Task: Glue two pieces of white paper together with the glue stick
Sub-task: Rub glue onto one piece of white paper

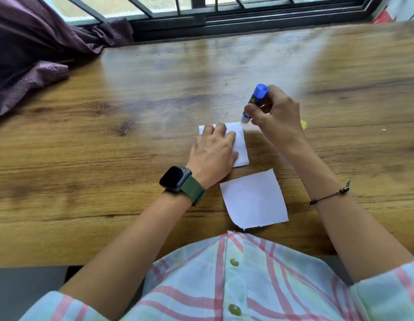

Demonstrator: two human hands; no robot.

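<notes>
Your wooden worktop [132, 158] is the biggest thing at risk: the glue stick's tip sits right at the far right corner of the upper paper, so any stroke that runs off the edge will smear glue onto the wood, and the sheet may then stick down where you don't want it.

The purple curtain [27, 54] is bunched on the far left of the worktop, well apart from your work. It looks like no threat unless a paper slides that way.

The lower paper [253, 200] lies loose near your body, just below the upper one and apart from it, with nothing holding it. Your right forearm passes close beside it, so a sweep of that arm could drag it or knock it over the near edge.

The upper paper [239, 144] is pinned under your left hand [213, 154], whose fingers lie flat and pressing on it. That hand covers most of the sheet, so only a strip on the right is free for glue. If you glue only that strip, the bond will likely be weak; if you lift the hand to reach more, the sheet may shift or crumple under the stick.

Your right hand [277, 119] has its grip closed round the glue stick [253, 103], held tilted with the blue base up. Pressing hard at that tilt could tear the ragged corner.

Something small and yellow [303, 125] peeks out behind your right hand, possibly the cap; I cannot tell.
</notes>
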